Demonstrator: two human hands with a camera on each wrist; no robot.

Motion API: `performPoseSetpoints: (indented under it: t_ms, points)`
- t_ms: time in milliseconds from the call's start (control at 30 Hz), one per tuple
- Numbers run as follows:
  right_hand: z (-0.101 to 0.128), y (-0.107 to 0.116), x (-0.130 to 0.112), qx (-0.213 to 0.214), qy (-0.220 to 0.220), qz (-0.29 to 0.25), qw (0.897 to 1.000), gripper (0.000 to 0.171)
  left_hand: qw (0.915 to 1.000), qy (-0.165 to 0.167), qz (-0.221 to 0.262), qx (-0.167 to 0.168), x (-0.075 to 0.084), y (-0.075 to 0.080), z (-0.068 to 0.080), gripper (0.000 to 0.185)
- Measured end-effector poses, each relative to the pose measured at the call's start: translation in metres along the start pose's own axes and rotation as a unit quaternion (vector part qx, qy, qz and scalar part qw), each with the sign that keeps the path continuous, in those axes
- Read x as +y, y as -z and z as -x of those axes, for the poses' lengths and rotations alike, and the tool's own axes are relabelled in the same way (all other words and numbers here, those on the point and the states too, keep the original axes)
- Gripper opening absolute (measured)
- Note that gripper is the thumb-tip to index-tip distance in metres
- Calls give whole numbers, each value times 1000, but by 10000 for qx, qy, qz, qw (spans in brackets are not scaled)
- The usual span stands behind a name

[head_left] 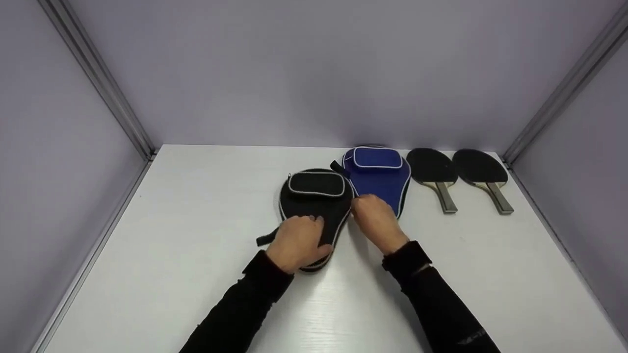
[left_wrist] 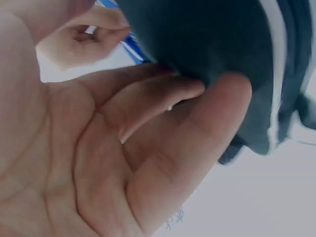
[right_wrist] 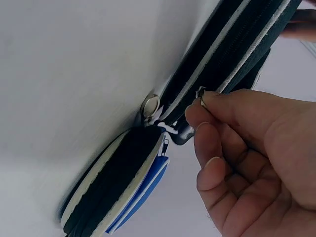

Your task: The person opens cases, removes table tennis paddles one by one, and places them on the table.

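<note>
A black paddle case [head_left: 314, 201] with white piping lies on the white table [head_left: 196, 220]. My left hand [head_left: 311, 229] grips its narrow handle end; in the left wrist view my left hand [left_wrist: 197, 96] has its fingertips on the dark case fabric [left_wrist: 212, 39]. At the case's right edge, my right hand [head_left: 355, 207] pinches the zipper pull. The right wrist view shows my right hand [right_wrist: 200, 111] holding the small metal pull [right_wrist: 201, 94] on the black case's zipper edge [right_wrist: 237, 44]. A blue case [head_left: 380, 181] lies just behind, touching the black one.
Two black-faced paddles [head_left: 431, 169] [head_left: 481, 169] lie side by side at the back right, handles toward me. A metal ring [right_wrist: 150, 104] sits where the two cases meet, beside the blue case [right_wrist: 123, 182]. Grey walls enclose the table on three sides.
</note>
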State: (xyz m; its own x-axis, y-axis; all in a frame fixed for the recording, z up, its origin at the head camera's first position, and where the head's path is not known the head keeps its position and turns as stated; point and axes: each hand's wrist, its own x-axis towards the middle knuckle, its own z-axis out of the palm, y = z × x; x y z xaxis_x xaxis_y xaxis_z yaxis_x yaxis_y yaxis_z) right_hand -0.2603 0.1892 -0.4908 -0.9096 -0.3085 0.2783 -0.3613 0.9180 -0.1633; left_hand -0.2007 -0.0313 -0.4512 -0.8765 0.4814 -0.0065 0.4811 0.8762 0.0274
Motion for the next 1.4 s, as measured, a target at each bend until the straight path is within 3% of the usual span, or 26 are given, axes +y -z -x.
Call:
performPoseSetpoints:
  t_ms: [333, 600, 833, 933, 1033, 1167, 1400]
  points:
    - [-1, 1, 8, -58, -120, 19, 9999, 13, 9952, -833, 270, -427, 3, 11, 4, 62]
    - [-2, 2, 13, -188, -71, 12, 9998, 11, 9911, -1321, -156, 107, -14, 9, -2, 68]
    - [-3, 2, 15, -254, -106, -34, 9996, 12, 9743, -2164, -454, 422, -40, -6, -18, 97]
    - [-3, 2, 14, -263, -68, -36, 9996, 12, 9688, -2376, -446, 544, -50, -16, -24, 108]
    - [-2, 2, 15, -245, -27, -56, 9997, 10, 9672, -2442, -363, 591, -56, -25, -26, 109]
    - [-1, 2, 15, -256, 28, -95, 9996, 8, 9707, -2367, -144, 391, -60, -32, -27, 108]
    - [-1, 3, 15, -333, 28, -135, 9994, 7, 9754, -2195, 10, 187, -60, -34, -29, 108]
